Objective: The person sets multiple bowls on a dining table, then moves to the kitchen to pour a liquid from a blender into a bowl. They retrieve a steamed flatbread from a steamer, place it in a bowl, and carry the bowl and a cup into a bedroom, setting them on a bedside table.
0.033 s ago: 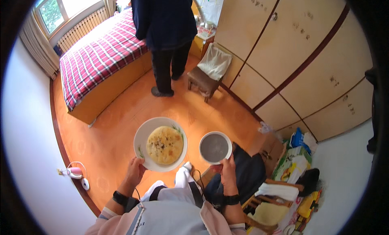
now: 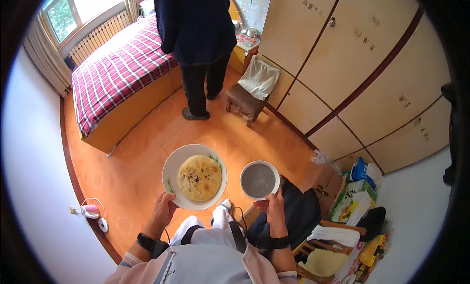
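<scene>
My left hand [image 2: 163, 209] grips the near rim of a white plate [image 2: 169, 172] with green leaf decoration. On the plate lies a round, golden-brown flatbread [image 2: 199, 178] with dark specks on top. To the right, my right hand [image 2: 274, 209] holds a white bowl [image 2: 277, 178] by its near right side. Grey liquid [image 2: 258, 180] fills much of the bowl. Plate and bowl are held level in front of me, apart from each other, over the orange floor.
Ahead, a person in dark clothes [image 2: 198, 34] stands between a bed with a red plaid cover [image 2: 117, 58] and a small brown chair [image 2: 245, 103]. A cream wardrobe [image 2: 318, 63] lines the right. Near my right lie a wooden chair [image 2: 306, 247], dark cloth [image 2: 293, 210] and several bags [image 2: 360, 186].
The person ahead has shifted slightly, and my foot has moved a little. Both hands keep hold of the plate and the bowl in nearly the same place.
</scene>
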The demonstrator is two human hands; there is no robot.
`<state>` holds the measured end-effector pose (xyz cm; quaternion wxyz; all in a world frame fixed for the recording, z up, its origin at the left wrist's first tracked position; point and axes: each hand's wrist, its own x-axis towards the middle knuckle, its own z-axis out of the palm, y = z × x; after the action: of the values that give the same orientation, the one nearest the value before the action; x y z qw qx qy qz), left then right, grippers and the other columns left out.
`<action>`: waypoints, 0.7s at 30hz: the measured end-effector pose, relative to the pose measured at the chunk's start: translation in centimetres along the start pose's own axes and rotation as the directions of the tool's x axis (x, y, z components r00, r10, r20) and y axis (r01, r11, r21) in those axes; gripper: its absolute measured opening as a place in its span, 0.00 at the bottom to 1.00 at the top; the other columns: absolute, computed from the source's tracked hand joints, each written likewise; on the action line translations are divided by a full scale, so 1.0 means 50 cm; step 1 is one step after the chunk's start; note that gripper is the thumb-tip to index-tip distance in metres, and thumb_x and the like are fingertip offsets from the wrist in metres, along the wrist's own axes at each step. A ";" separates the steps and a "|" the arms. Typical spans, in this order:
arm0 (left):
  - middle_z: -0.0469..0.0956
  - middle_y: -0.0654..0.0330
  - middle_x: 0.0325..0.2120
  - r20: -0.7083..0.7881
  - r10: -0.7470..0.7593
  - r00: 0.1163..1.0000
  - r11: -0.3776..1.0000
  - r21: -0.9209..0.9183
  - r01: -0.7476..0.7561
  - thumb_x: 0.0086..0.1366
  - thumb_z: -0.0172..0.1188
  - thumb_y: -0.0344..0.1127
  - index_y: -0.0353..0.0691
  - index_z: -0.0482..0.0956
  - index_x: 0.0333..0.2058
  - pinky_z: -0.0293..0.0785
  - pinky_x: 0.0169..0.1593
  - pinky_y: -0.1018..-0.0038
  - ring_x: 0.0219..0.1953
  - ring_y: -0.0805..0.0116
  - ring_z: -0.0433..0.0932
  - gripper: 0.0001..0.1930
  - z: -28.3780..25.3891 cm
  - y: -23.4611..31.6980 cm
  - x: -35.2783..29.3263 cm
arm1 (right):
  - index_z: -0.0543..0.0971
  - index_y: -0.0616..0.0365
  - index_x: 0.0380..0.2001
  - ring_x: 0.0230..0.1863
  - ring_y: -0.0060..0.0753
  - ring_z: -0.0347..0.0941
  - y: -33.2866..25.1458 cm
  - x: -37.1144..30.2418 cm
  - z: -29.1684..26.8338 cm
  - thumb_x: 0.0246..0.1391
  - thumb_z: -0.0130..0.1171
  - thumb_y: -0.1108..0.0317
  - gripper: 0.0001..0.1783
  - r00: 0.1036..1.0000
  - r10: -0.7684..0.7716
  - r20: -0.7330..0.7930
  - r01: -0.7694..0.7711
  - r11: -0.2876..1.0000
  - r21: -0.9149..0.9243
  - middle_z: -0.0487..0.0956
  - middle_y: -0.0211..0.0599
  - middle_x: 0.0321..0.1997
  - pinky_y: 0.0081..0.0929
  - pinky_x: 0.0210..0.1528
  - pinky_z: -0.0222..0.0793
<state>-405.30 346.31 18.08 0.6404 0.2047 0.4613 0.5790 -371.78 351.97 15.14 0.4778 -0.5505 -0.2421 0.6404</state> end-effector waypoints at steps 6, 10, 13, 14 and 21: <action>0.78 0.51 0.40 -0.026 -0.078 0.997 0.997 0.017 0.079 0.59 0.45 0.29 0.27 0.71 0.46 0.78 0.47 0.68 0.40 0.63 0.80 0.17 0.082 0.033 0.161 | 0.58 0.56 0.60 0.23 0.35 0.80 -0.109 0.171 0.027 0.48 0.40 0.73 0.31 1.000 0.004 0.002 -0.003 1.000 -0.029 0.78 0.47 0.39 0.21 0.19 0.74; 0.78 0.52 0.39 -0.014 -0.074 0.997 0.997 0.010 0.074 0.59 0.45 0.29 0.28 0.72 0.45 0.78 0.46 0.70 0.39 0.64 0.80 0.16 0.111 0.053 0.283 | 0.57 0.54 0.61 0.24 0.36 0.80 -0.158 0.301 0.053 0.48 0.40 0.75 0.32 0.999 0.043 -0.018 -0.043 0.999 -0.017 0.77 0.45 0.41 0.20 0.19 0.74; 0.78 0.53 0.39 0.040 -0.126 0.991 0.991 0.056 0.124 0.60 0.45 0.28 0.28 0.72 0.45 0.77 0.47 0.70 0.40 0.66 0.79 0.16 0.118 0.081 0.395 | 0.59 0.55 0.59 0.26 0.36 0.81 -0.189 0.404 0.081 0.49 0.40 0.74 0.30 0.999 0.045 -0.031 -0.046 0.998 -0.041 0.77 0.46 0.42 0.21 0.21 0.75; 0.78 0.54 0.40 0.029 -0.153 0.988 0.986 0.075 0.151 0.60 0.46 0.29 0.28 0.71 0.46 0.76 0.48 0.69 0.41 0.65 0.79 0.16 0.120 0.093 0.433 | 0.60 0.56 0.59 0.26 0.36 0.81 -0.199 0.434 0.093 0.49 0.40 0.74 0.29 0.998 0.049 -0.041 -0.050 0.998 -0.032 0.77 0.46 0.42 0.21 0.22 0.75; 0.77 0.55 0.43 0.052 -0.228 0.972 0.967 0.133 0.219 0.62 0.47 0.30 0.28 0.71 0.49 0.74 0.49 0.69 0.43 0.66 0.77 0.17 0.164 0.144 0.660 | 0.58 0.55 0.58 0.37 0.43 0.81 -0.278 0.638 0.164 0.53 0.37 0.75 0.27 0.999 -0.045 -0.014 0.047 0.994 0.101 0.74 0.51 0.48 0.29 0.36 0.82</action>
<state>-405.66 380.99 16.17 0.7025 0.2107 0.4953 0.4656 -372.67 387.70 13.93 0.5211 -0.5234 -0.2192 0.6375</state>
